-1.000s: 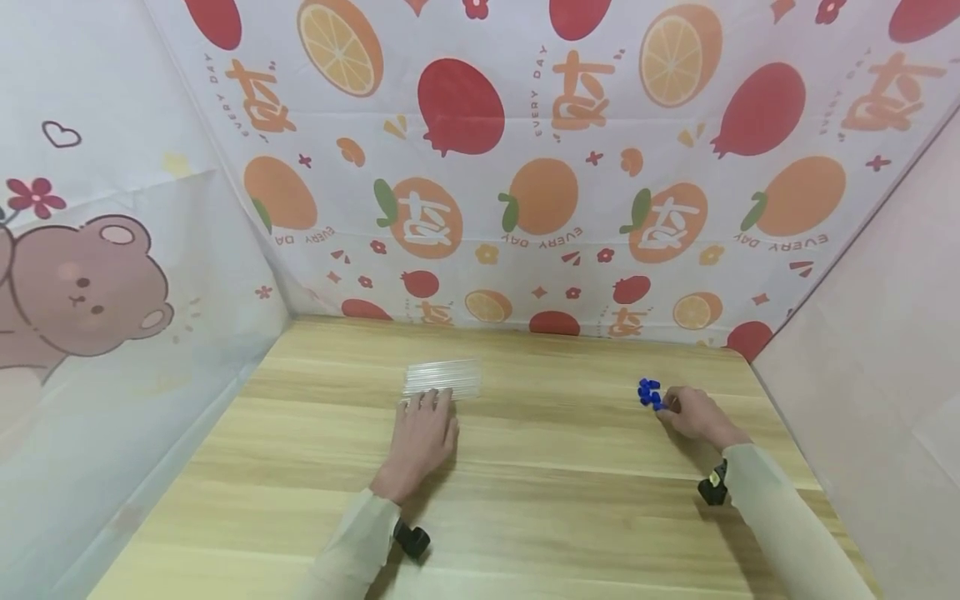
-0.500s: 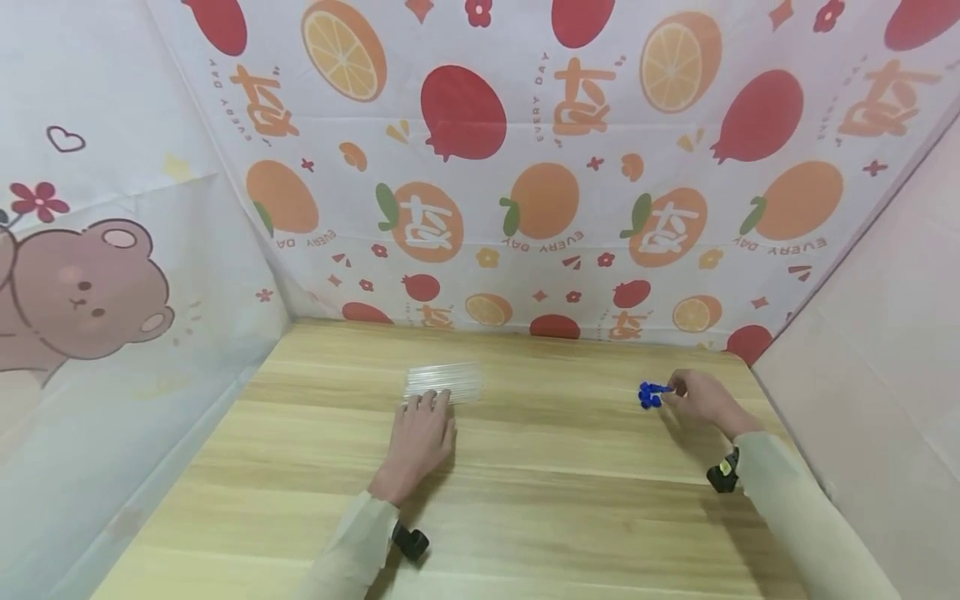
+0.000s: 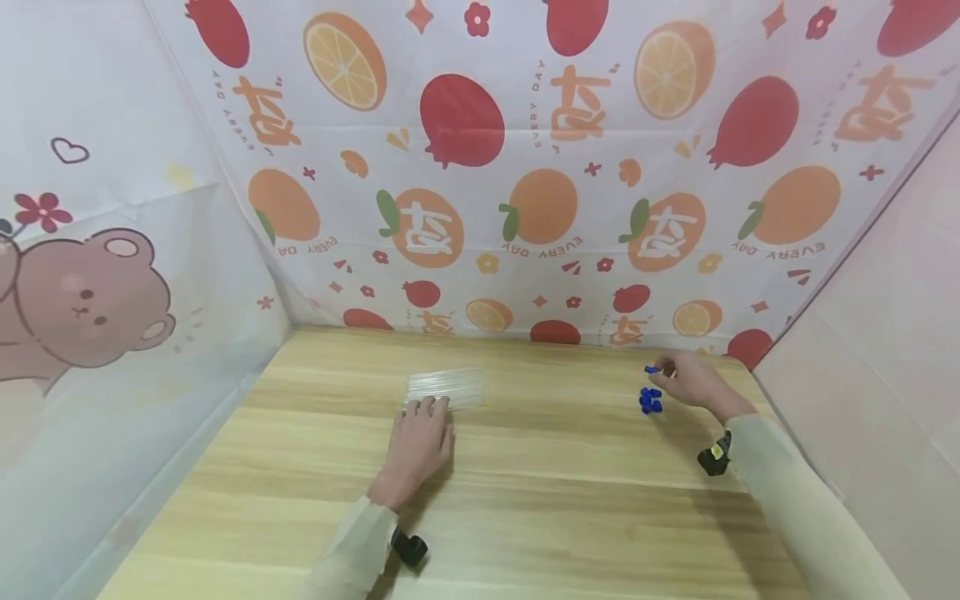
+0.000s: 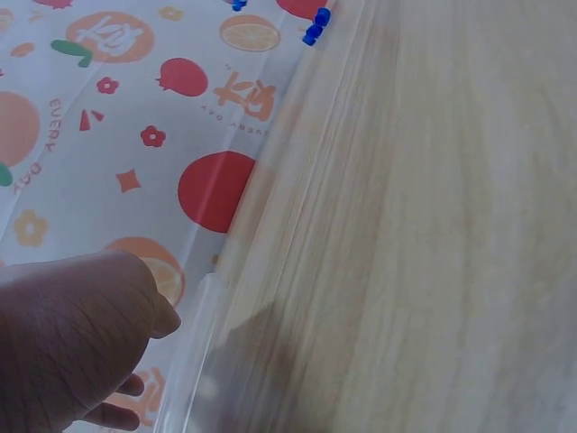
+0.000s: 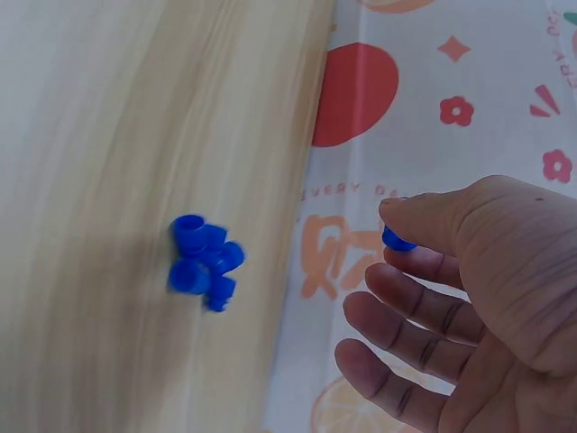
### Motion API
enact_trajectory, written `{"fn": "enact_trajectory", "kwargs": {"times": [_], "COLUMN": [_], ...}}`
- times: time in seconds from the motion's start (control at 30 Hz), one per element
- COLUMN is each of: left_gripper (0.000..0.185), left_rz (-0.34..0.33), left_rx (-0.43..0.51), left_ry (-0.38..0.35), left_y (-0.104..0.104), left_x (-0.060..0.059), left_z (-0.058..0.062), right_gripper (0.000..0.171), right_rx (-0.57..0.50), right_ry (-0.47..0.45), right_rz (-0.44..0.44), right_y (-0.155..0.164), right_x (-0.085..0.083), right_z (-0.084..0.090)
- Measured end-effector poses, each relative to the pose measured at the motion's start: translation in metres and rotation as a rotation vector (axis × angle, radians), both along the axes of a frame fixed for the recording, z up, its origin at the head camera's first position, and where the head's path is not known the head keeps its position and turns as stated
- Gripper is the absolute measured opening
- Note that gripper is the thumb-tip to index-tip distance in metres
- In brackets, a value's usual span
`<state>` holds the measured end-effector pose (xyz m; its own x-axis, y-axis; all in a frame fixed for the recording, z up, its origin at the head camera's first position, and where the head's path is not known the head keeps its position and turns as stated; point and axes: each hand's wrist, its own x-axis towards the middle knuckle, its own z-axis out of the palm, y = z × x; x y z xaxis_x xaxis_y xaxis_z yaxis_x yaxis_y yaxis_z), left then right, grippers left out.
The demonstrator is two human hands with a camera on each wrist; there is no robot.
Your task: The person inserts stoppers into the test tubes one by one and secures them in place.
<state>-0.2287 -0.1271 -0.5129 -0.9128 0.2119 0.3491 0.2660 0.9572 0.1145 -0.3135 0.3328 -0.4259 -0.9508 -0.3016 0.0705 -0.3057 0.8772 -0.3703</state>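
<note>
My right hand (image 3: 693, 382) pinches a small blue cap (image 3: 651, 369) between thumb and index finger, raised above the table just behind a cluster of loose blue caps (image 3: 649, 402). In the right wrist view, the held cap (image 5: 398, 240) is mostly covered by the thumb, and the other fingers are loosely bent. Several clear thin tubes (image 3: 450, 385) lie side by side on the left part of the table. The fingers of my left hand (image 3: 418, 443) reach over their near edge. The left wrist view catches one tube (image 4: 191, 361) beside that hand (image 4: 77, 334).
The wooden table (image 3: 540, 467) meets a fruit-printed cloth (image 3: 517, 250) along its back edge. More cloth walls stand to the left, with a printed bear (image 3: 90, 300), and to the right.
My right hand has picked a blue cap out of the cluster and raised it up and back. My left hand has stayed at the tubes.
</note>
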Motion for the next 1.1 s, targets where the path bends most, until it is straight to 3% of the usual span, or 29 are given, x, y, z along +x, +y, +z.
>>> {"fn": "enact_trajectory", "kwargs": {"times": [0.43, 0.8, 1.1], "left_gripper": [0.043, 0.041, 0.038], "left_rz": [-0.004, 0.0, 0.005], "left_rx": [-0.014, -0.031, -0.054], "left_ry": [-0.005, 0.001, 0.019], "left_y": [-0.002, -0.004, -0.005], "left_x": [-0.006, -0.009, -0.011], "left_z": [0.003, 0.003, 0.001], "right_gripper": [0.026, 0.034, 0.028], "right_rx": [0.062, 0.044, 0.029], "right_ry": [-0.004, -0.032, -0.05], "right_rz": [0.016, 0.077, 0.073], "right_y": [-0.032, -0.056, -0.066], "right_x": [-0.005, -0.01, -0.013], "right_z": [0.02, 0.033, 0.031]}}
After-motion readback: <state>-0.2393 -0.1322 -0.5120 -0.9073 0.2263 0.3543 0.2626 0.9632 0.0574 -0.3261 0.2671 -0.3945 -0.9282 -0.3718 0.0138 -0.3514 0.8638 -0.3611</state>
